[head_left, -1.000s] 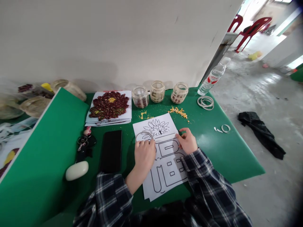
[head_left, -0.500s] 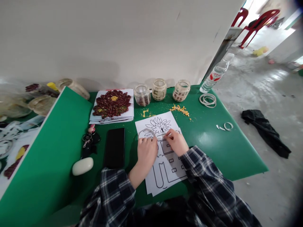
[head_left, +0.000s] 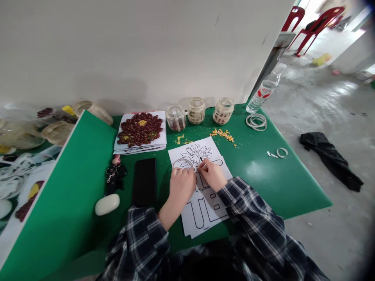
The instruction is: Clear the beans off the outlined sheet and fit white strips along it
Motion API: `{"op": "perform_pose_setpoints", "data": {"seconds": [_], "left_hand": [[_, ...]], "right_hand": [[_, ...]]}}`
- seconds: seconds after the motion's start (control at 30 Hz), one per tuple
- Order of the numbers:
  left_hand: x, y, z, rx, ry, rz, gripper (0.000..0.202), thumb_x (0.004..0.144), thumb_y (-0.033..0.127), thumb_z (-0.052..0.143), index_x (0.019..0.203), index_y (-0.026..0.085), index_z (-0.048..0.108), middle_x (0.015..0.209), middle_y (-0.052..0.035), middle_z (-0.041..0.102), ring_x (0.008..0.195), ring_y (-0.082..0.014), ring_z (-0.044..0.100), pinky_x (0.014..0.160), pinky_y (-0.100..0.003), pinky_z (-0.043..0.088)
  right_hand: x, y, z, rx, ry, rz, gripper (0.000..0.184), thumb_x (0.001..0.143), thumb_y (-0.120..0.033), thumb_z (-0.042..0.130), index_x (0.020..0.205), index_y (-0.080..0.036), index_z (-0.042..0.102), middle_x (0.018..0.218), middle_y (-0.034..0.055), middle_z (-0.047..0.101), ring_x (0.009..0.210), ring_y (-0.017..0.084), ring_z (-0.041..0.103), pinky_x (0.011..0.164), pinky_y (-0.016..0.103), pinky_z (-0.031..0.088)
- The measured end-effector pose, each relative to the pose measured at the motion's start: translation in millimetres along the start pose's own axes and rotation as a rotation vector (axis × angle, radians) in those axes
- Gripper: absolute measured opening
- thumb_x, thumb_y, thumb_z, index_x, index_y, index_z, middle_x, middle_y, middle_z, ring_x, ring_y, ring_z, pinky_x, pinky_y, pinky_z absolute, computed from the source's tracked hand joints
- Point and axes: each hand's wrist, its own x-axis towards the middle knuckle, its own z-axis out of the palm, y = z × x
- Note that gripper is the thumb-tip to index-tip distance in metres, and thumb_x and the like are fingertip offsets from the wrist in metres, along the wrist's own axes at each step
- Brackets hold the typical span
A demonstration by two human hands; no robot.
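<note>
A white sheet with a black line drawing of a flower and a vase lies on the green table. My left hand rests on the sheet's left side, fingers curled over a ring of clear tape. My right hand sits beside it on the drawing, fingertips pinched near the tape ring; what they pinch is too small to make out. Both sleeves are dark plaid.
A black phone, keys and a white oval case lie left of the sheet. Behind stand three jars, a bean-covered picture, scattered corn kernels, tape rings and a water bottle. A green board leans at left.
My right hand has slid left from the sheet's right edge to the middle, close to my left hand and the tape ring. The left hand has stayed put.
</note>
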Motion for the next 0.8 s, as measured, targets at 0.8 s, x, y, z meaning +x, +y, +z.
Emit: {"op": "perform_pose_setpoints", "data": {"seconds": [0.8], "left_hand": [[1.8, -7.1, 3.6, 0.0, 0.028, 0.133, 0.021, 0.089, 0.013, 0.042, 0.083, 0.017, 0.061, 0.074, -0.0081, 0.066, 0.078, -0.0243, 0.059, 0.083, -0.04, 0.035]], "right_hand": [[17.7, 4.4, 1.0, 0.176, -0.226, 0.2, 0.031, 0.078, -0.035, 0.061, 0.055, -0.02, 0.047, 0.037, -0.0044, 0.048, 0.031, 0.011, 0.044, 0.033, 0.021, 0.03]]}}
